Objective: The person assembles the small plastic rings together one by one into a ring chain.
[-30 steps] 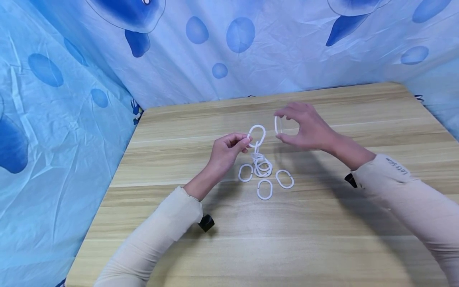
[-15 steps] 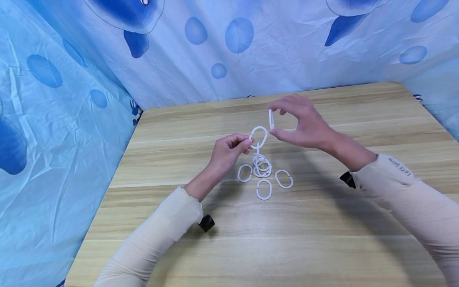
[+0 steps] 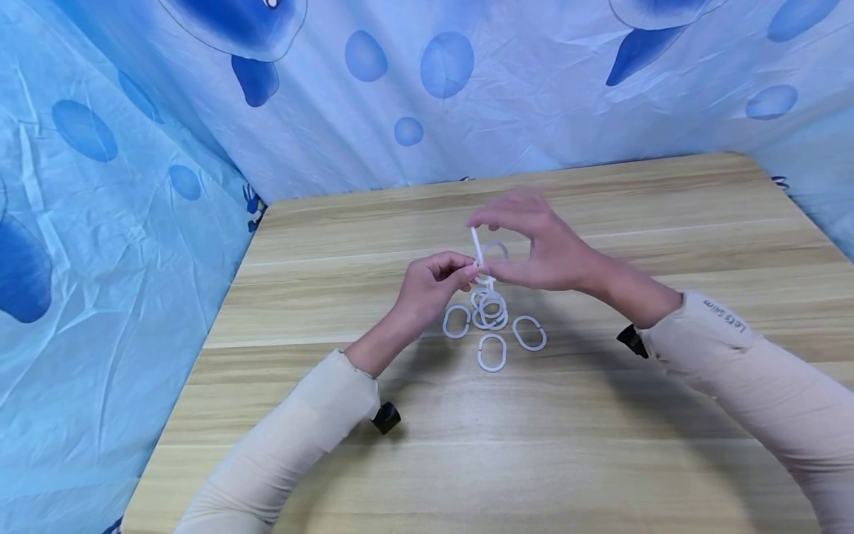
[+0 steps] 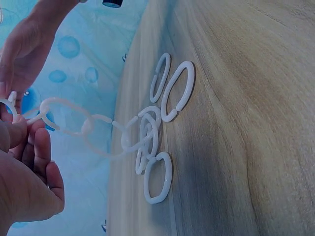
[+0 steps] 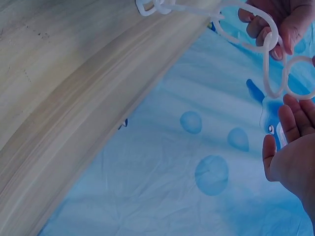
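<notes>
In the head view my left hand (image 3: 434, 288) pinches the top link of a short chain of white oval plastic split rings (image 4: 64, 102). The chain hangs down to a small heap of rings (image 3: 490, 327) on the table. My right hand (image 3: 537, 239) holds another white split ring (image 3: 477, 243) upright between thumb and fingertips, right at the left fingertips. In the right wrist view this ring (image 5: 300, 58) meets the chain's end link (image 5: 266, 73). Whether the two are joined, I cannot tell.
Loose white rings lie flat close to the heap: a left ring (image 3: 445, 322), a front ring (image 3: 492, 370) and a right ring (image 3: 534, 349). They rest on a wood-grain table (image 3: 467, 460). A blue patterned curtain (image 3: 373, 156) stands behind and to the left.
My right hand has moved left with its ring, from apart to right at the left hand's fingers. The left hand has shifted slightly right; the loose rings have stayed put.
</notes>
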`<state>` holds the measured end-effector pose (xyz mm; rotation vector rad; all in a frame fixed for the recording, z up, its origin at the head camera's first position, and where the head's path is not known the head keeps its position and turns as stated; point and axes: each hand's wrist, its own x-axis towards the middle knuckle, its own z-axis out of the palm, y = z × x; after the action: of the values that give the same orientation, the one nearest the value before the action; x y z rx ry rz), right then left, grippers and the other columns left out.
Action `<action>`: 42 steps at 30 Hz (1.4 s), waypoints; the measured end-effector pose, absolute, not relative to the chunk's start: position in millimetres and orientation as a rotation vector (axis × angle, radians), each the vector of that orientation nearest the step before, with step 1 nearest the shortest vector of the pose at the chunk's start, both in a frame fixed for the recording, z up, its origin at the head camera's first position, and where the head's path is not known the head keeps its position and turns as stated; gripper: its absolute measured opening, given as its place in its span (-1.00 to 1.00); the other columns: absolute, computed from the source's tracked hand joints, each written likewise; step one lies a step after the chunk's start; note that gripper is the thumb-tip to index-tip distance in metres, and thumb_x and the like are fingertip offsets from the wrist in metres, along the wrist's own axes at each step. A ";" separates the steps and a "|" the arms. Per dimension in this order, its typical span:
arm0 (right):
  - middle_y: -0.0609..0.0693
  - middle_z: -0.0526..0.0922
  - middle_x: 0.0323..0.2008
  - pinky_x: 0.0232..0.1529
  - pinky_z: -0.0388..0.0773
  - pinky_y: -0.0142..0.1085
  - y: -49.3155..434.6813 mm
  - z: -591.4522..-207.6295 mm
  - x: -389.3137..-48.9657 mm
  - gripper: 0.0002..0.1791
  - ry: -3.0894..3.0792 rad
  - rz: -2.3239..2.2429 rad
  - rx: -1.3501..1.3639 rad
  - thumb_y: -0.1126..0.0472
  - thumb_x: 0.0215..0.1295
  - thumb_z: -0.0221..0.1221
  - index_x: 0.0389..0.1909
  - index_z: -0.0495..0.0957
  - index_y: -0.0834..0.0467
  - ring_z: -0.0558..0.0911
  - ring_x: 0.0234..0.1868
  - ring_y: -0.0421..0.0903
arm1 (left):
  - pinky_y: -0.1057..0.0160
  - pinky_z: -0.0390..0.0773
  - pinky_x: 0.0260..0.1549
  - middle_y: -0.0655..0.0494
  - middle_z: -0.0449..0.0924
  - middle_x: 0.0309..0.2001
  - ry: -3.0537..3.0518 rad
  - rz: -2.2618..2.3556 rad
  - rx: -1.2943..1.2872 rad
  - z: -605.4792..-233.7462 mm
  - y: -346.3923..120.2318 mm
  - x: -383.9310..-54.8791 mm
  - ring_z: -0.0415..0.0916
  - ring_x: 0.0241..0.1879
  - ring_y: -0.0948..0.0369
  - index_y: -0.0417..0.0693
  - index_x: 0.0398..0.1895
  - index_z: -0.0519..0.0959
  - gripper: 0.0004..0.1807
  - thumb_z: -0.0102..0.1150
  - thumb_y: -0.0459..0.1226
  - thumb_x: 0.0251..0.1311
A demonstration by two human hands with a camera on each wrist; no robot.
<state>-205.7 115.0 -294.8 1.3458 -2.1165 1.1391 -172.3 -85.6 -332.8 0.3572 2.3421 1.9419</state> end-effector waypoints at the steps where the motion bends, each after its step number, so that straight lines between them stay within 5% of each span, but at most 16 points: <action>1: -0.03 0.66 -0.10 0.02 0.18 -0.10 114.6 -295.3 -205.2 -0.44 -2.130 1.135 1.347 0.26 -0.11 0.46 0.02 0.59 0.16 0.48 -0.12 -0.08 | 0.25 0.63 -0.22 -0.22 0.64 -0.27 2.344 1.939 0.360 -333.1 -85.6 -172.3 0.55 -0.43 0.27 -0.32 -0.22 0.64 -0.84 0.22 -0.36 0.24; 8: -0.06 0.65 -0.06 0.02 0.16 -0.08 115.0 -296.1 -205.0 -0.41 -2.195 1.121 1.341 0.26 -0.10 0.47 0.05 0.57 0.16 0.48 -0.07 -0.09 | 0.23 0.63 -0.19 -0.07 0.66 -0.34 2.357 1.917 0.367 -334.6 -87.4 -172.6 0.55 -0.43 0.28 -0.31 -0.23 0.65 -0.85 0.22 -0.36 0.25; 18: -0.02 0.65 -0.02 0.01 0.14 -0.04 116.6 -294.6 -204.0 -0.46 -2.300 1.057 1.361 0.26 -0.09 0.43 0.01 0.58 0.14 0.47 0.08 -0.03 | 0.27 0.62 -0.22 -0.29 0.62 -0.28 2.348 1.918 0.395 -337.3 -88.4 -174.4 0.53 -0.42 0.28 -0.34 -0.21 0.64 -0.85 0.20 -0.38 0.25; 42: -0.02 0.61 -0.12 -0.05 0.19 -0.03 120.6 -297.6 -210.3 -0.49 -2.299 0.930 1.300 0.24 -0.11 0.37 -0.03 0.54 0.17 0.48 -0.11 -0.05 | 0.15 0.62 -0.18 -0.17 0.68 -0.22 2.386 1.863 0.429 -338.2 -89.8 -173.0 0.57 -0.37 0.20 -0.31 -0.22 0.66 -0.85 0.21 -0.38 0.24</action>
<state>-210.3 120.6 -297.6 1.2997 -2.2993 0.9299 -173.0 -89.8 -338.2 0.4289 2.3864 1.8628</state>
